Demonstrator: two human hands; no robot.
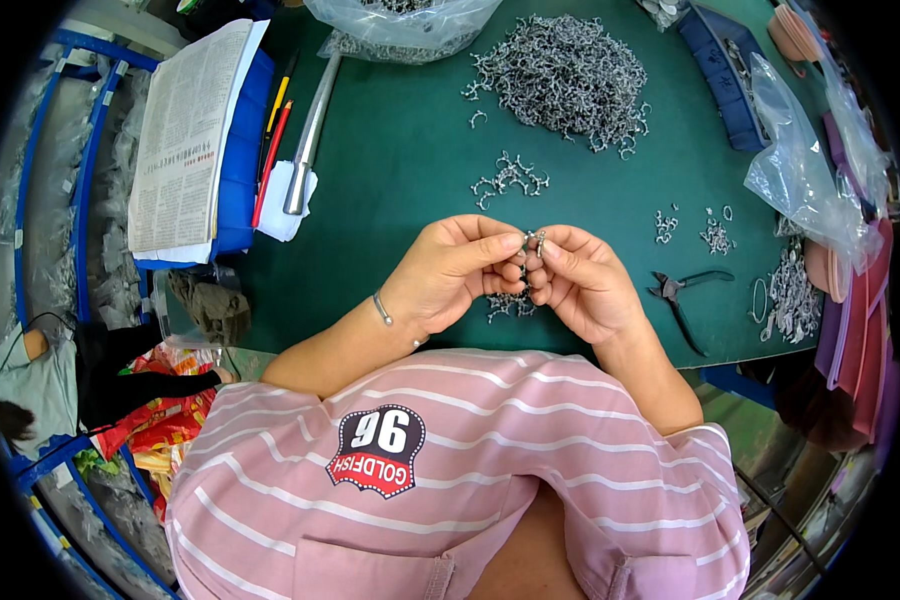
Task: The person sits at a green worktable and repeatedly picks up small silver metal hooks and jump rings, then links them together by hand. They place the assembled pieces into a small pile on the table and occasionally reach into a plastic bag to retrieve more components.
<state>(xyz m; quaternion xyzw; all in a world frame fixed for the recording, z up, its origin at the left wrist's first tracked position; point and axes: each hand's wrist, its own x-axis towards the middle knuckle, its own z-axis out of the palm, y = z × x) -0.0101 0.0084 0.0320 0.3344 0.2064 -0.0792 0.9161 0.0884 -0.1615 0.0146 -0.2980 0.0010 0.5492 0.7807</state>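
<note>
Newspaper [185, 130] on blue block, far left of green surface [390, 170]. Pens [273, 130] and metal rod [310, 130] beside it. Left hand [460, 270]: fingertips pressed together, pinching small metal clip [532, 240]. Right hand [575, 280]: touching left, pinching same clip, above near edge of surface. Clip pile [560, 80] well beyond hands. Pliers [680, 295] right of right hand. Plastic bag [805, 170], far right.

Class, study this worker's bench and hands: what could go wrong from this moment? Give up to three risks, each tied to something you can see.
1. The small metal piece is pinched only by fingertips of the left hand and right hand; it could slip and drop.
2. If dropped, it might mix into the loose pieces under the hands.
3. The pliers lie near the table edge; an elbow might knock them off.
</note>
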